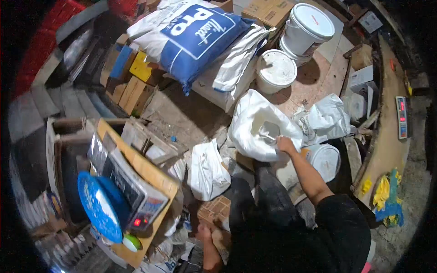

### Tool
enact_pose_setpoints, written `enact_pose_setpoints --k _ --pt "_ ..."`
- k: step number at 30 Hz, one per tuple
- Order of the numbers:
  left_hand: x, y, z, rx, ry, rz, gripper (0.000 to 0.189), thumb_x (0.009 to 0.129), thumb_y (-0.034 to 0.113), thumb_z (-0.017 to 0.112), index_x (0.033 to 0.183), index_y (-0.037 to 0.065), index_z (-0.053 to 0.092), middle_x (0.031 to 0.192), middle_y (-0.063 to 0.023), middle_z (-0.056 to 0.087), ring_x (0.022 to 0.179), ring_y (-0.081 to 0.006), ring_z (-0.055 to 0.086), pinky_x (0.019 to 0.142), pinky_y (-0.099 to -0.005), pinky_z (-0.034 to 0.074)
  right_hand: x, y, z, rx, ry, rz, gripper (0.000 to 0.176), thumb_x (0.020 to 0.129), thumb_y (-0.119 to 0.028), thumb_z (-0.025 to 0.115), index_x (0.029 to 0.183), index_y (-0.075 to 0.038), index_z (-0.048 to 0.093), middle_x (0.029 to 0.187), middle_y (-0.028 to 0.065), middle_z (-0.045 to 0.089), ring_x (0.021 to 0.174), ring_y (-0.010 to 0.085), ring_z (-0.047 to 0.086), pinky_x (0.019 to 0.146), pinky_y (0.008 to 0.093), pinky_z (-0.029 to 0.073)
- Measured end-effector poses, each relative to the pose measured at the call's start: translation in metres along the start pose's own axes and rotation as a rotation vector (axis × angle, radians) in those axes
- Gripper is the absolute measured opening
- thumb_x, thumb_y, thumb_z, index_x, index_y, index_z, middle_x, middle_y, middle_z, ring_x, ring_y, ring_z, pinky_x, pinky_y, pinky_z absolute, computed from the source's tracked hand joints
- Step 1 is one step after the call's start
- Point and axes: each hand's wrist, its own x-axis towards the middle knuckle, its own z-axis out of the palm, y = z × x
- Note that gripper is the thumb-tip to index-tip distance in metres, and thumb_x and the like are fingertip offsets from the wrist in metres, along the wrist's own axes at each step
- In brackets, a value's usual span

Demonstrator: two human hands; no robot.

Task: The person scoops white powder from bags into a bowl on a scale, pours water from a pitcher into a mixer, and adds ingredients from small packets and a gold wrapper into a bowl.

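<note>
My right hand (285, 144) is closed on the handle of a scoop (269, 130), whose head lies inside an open white sack (246, 120). The sack stands upright in front of my legs, its mouth folded wide. My left hand (204, 232) hangs low at the left of my body, above a brown patterned block (214, 209); its fingers look curled, but what they hold, if anything, is too small to tell. A smaller white bag (208, 170) stands between that hand and the open sack.
A scale with a blue basin (101, 207) sits on a wooden board (170, 184) at the left. Big sacks (198, 32) lie at the back. White buckets (276, 70) stand behind the open sack, another bucket (324, 162) at its right. A plank (384, 141) runs along the right.
</note>
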Motion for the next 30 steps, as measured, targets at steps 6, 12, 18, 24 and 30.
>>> enact_pose_setpoints --k 6,12,18,24,30 --pt "-0.038 -0.014 0.068 -0.251 0.202 -0.222 0.021 0.098 0.022 0.052 0.083 0.009 0.046 0.083 -0.0066 0.048 0.063 -0.0178 0.043 0.054 -0.0396 0.034 0.156 0.030 0.198 0.734 -0.410 0.519 0.042 0.094 -0.031 0.042 0.100 0.005 0.064 0.084 0.0217 0.064 0.079 0.0334 0.062 0.068 0.0457 0.050" --pt "-0.049 -0.030 0.133 -0.199 0.143 -0.492 0.019 0.098 0.022 0.053 0.086 0.008 0.047 0.084 -0.0074 0.049 0.065 -0.0190 0.045 0.055 -0.0404 0.036 0.185 0.029 0.221 0.161 -0.437 0.375 0.041 0.087 -0.035 0.051 0.108 -0.004 0.067 0.099 0.0136 0.071 0.094 0.0296 0.067 0.081 0.0402 0.053" --pt "-0.015 -0.038 0.172 -0.173 0.117 -0.576 0.017 0.097 0.022 0.054 0.090 0.007 0.048 0.085 -0.0082 0.050 0.067 -0.0201 0.047 0.057 -0.0411 0.038 0.242 0.026 0.252 0.306 -0.184 0.412 0.041 0.089 -0.035 0.049 0.107 -0.003 0.066 0.099 0.0165 0.069 0.095 0.0330 0.065 0.082 0.0421 0.052" --pt "0.000 -0.045 0.184 -0.174 0.115 -0.595 0.016 0.097 0.021 0.055 0.093 0.007 0.049 0.087 -0.0090 0.051 0.069 -0.0213 0.049 0.058 -0.0419 0.039 0.219 0.050 0.256 0.353 -0.080 0.331 0.043 0.091 -0.035 0.046 0.106 -0.001 0.065 0.099 0.0194 0.068 0.095 0.0364 0.064 0.083 0.0441 0.050" --pt "0.006 -0.047 0.191 -0.181 0.105 -0.598 0.016 0.096 0.021 0.055 0.097 0.006 0.050 0.088 -0.0097 0.052 0.071 -0.0225 0.051 0.059 -0.0427 0.041 0.205 0.039 0.256 0.399 -0.051 0.302 0.044 0.093 -0.036 0.043 0.105 0.001 0.065 0.099 0.0224 0.067 0.096 0.0399 0.062 0.084 0.0461 0.049"
